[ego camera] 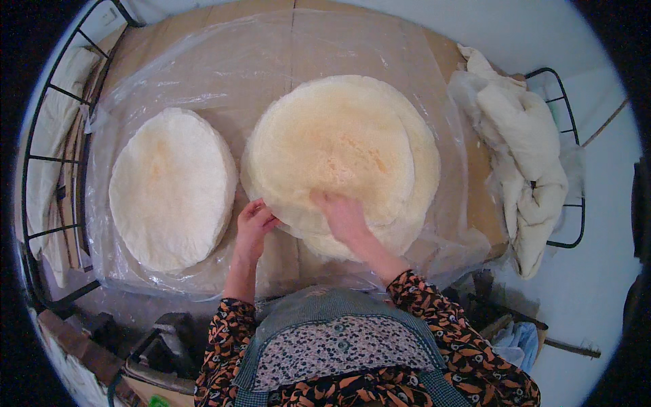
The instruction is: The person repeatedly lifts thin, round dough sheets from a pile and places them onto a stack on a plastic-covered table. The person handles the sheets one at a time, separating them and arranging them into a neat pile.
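Observation:
A large pile of thin round flatbreads (330, 137) lies in front of me, its top sheets golden in the middle and slightly out of line with each other. At the pile's near left edge, my left hand (254, 221) has its fingers pinched on the rim of a flatbread. My right hand (343, 213) is over the near part of the top sheet with its fingertips at the surface; motion blurs it, so its grip is unclear. A second, paler stack of round flatbreads (170, 191) sits to the left, apart from both hands.
Clear plastic sheeting (244, 56) lies beneath both stacks on a brown board surface (356, 20). Black metal rails (56, 160) stand at the left, and another metal rail (572, 117) at the right. Bundled cream cloth (529, 137) drapes over the right edge.

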`<state>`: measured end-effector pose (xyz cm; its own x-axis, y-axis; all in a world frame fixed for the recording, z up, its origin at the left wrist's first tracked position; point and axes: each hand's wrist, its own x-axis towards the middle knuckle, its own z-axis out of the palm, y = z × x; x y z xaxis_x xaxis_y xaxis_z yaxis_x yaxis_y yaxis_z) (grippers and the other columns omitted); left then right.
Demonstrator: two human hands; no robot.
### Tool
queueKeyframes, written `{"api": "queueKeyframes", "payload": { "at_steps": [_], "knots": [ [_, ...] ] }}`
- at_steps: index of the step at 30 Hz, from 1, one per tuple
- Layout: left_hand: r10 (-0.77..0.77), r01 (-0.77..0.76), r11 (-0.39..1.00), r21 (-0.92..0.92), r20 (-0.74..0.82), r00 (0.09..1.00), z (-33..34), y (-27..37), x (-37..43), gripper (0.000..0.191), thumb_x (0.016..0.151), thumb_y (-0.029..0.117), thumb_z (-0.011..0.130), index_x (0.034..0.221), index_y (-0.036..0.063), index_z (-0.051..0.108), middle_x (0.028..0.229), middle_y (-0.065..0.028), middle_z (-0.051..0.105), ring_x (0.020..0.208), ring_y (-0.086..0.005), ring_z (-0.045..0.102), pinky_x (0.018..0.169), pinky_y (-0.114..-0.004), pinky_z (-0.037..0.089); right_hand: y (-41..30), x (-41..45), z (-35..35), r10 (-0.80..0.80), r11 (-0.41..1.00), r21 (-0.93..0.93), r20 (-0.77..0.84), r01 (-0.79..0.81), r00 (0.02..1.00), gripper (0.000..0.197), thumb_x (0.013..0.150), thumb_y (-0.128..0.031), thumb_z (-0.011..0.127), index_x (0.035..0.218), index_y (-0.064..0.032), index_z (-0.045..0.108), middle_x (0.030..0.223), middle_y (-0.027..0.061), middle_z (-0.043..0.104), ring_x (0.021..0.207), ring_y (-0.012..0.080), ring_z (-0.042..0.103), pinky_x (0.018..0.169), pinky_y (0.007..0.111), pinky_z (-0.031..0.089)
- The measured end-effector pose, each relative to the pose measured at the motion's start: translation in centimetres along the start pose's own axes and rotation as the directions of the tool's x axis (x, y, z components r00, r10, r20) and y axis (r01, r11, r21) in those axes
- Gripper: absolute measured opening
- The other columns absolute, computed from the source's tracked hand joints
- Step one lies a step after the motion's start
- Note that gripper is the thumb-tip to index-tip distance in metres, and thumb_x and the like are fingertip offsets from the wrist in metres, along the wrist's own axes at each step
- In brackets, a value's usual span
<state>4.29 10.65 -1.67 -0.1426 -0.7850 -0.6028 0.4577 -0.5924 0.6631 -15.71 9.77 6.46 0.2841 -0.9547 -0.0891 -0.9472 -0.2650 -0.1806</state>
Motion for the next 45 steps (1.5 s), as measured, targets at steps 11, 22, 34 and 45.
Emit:
{"api": "queueKeyframes", "payload": {
  "at_steps": [11,22,34,45],
  "knots": [
    [-0.072,0.126,0.975,-0.185,0.272,0.960,2.4,0.0,0.0,0.049,0.078,-0.002,0.053,0.126,0.0018,0.040,0.114,-0.0074,0.051,0.097,-0.0187,0.055,0.091,-0.035,0.046,0.8,1.3,2.3,0.054,0.925,0.379,-0.096,-0.013,0.994,0.042,0.075,-0.017,0.061,0.116,-0.0069,0.056,0.107,0.0192,0.059,0.094,0.0358,0.059,0.083,0.045,0.046],
    [0.194,-0.150,0.930,0.337,-0.102,0.976,-1.9,-2.3,0.7,0.053,0.078,0.007,0.058,0.127,-0.0030,0.043,0.101,-0.0045,0.055,0.092,-0.0129,0.052,0.080,-0.026,0.043,7.1,4.8,-21.2,-0.132,0.991,-0.088,-0.427,0.105,0.894,0.033,0.073,-0.013,0.054,0.105,-0.0117,0.064,0.082,0.0148,0.064,0.075,0.0336,0.063,0.067,0.043,0.049],
    [-0.004,0.004,1.000,-0.015,0.032,0.999,1.9,0.3,-1.2,0.032,0.086,0.011,0.053,0.116,0.0011,0.050,0.104,-0.0103,0.062,0.088,-0.0217,0.063,0.073,-0.035,0.054,-2.7,-1.9,2.3,-0.032,0.993,0.106,-0.187,0.053,0.982,0.048,0.074,-0.010,0.058,0.121,-0.0065,0.047,0.099,0.0149,0.059,0.090,0.0309,0.062,0.067,0.040,0.053],
    [-0.055,0.006,0.989,0.146,0.335,0.941,3.6,-2.1,0.5,0.070,0.082,0.003,0.053,0.143,0.0050,0.019,0.139,-0.0110,0.038,0.123,-0.0237,0.041,0.103,-0.036,0.032,8.0,6.9,-4.5,0.107,0.908,0.413,-0.060,-0.073,0.992,0.057,0.072,-0.030,0.069,0.121,-0.0054,0.053,0.124,0.0196,0.051,0.118,0.0331,0.045,0.102,0.043,0.032]
  ]
}}
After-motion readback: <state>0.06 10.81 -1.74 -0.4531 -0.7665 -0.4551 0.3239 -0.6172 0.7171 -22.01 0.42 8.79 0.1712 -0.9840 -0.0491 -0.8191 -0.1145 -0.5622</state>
